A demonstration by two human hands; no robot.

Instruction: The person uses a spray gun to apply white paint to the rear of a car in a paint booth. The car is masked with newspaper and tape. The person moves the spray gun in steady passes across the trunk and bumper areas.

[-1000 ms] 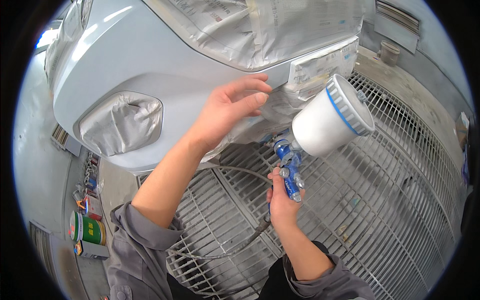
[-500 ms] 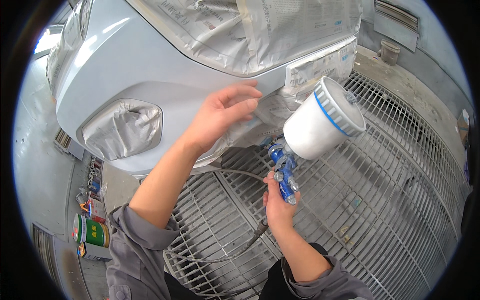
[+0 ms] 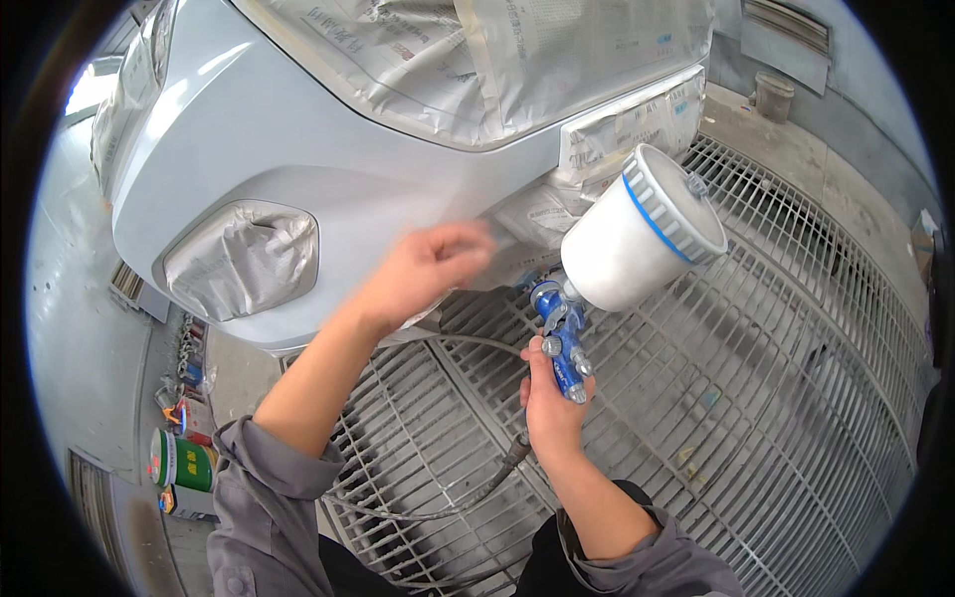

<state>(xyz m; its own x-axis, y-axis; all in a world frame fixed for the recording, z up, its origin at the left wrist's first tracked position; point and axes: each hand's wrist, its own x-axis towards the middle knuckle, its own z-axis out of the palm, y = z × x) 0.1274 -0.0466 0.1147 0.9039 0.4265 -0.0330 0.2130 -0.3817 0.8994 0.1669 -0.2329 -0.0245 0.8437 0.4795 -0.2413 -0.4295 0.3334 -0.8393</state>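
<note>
My right hand (image 3: 555, 418) grips a blue spray gun (image 3: 563, 343) by its handle. Atop the gun, a white paint cup (image 3: 637, 234) with a blue ring and ribbed lid tilts to the right. An air hose (image 3: 512, 458) hangs from below the handle. Nothing shows in my left hand (image 3: 430, 267); it is blurred, its fingers loosely bent and apart from the thumb. It is in front of a pale grey car bumper (image 3: 388, 184), left of the gun; I cannot tell whether it touches the surface.
Masking paper (image 3: 418, 75) covers the car's upper part, and crumpled paper (image 3: 254, 261) fills a bumper recess. Metal floor grating (image 3: 696, 418) spreads beneath me. A green can (image 3: 182, 460) stands among containers at the left. A bucket (image 3: 773, 98) stands by the far right wall.
My left hand has moved down and slightly left, and its fingers are more bent. The spray gun stays in my right hand, nearly in place.
</note>
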